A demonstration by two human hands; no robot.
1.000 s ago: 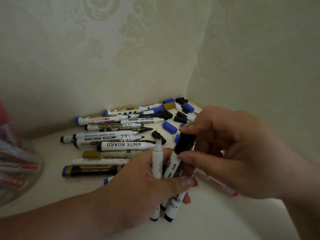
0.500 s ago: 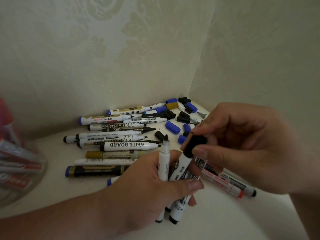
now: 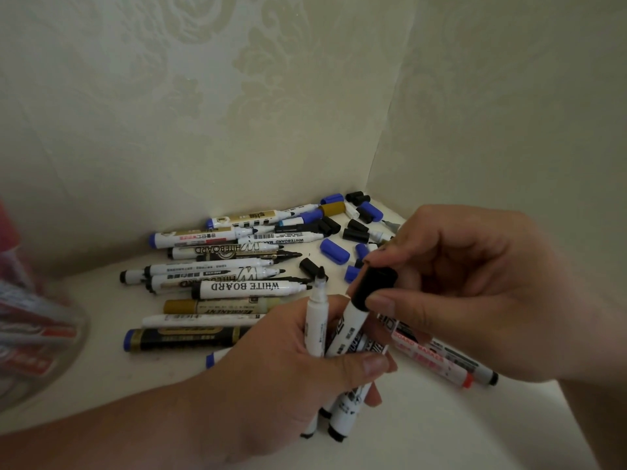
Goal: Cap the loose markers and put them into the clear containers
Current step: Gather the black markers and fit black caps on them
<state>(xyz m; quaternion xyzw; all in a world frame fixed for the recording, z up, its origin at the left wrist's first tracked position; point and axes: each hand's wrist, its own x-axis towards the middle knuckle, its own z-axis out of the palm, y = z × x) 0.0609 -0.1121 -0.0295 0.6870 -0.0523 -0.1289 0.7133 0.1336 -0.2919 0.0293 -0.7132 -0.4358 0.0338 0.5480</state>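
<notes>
Cream wallpaper (image 3: 237, 96) with an embossed floral pattern covers two walls that meet at a corner, above a white surface (image 3: 424, 422).

Left hand (image 3: 281, 371): fingers and thumb are curled round a bundle of markers held roughly upright. At least three barrels show. One is an uncapped marker (image 3: 316, 323) with its black tip bare at the top. Beside it stands a second white marker (image 3: 347, 330), leaning to the right.

Right hand (image 3: 481, 293): thumb and forefinger pinch a black cap (image 3: 375, 286). The cap sits on the upper end of the second white marker. Whether it is pressed fully home cannot be told.

Loose markers (image 3: 217, 269) lie side by side on the surface behind the left hand, most of them uncapped, with tips pointing right. One reads "WHITE BOARD" (image 3: 244, 286). Blue caps (image 3: 335, 251) and black caps (image 3: 355, 231) lie scattered near the corner. Two more markers lie under the right hand, one red-ended (image 3: 441, 362), one black-ended (image 3: 478, 369).

Clear container (image 3: 37, 334): at the left edge of view, blurred, with red-marked markers inside, well apart from both hands.
</notes>
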